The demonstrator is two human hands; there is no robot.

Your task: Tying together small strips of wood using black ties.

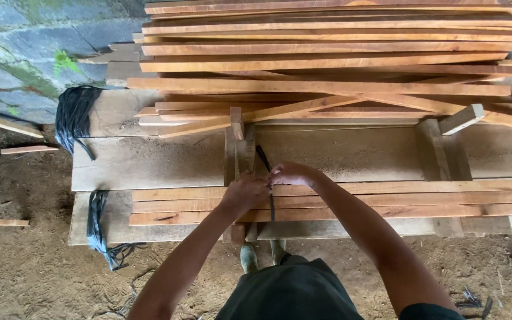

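At the front edge of a rough plank bench (149,163), both hands meet over a short bundle of thin wooden slats (386,201). The left hand (245,192) is closed around a black strap (266,169), its knuckles resting on the slats; the right hand (291,173) pinches the same strap just beside it, fingers curled tight. The strap runs up from the hands toward an upright wooden jig post (238,145) and down across the slats to the bench's near edge.

The slats lie lengthwise, side by side, reaching from left of the hands out past the right border of the view. A second wooden upright (440,151) stands well to the right, with bare bench top between the two posts. Behind that strip, a large loose stack of long slats (327,53) fills the back of the bench, several lying crosswise.

Bunches of black strapping (73,115) hang off the bench's left end. Below the near edge is dirt floor (25,266), where the person's green boots (248,258) stand. A mossy stone wall (25,47) closes the upper left.
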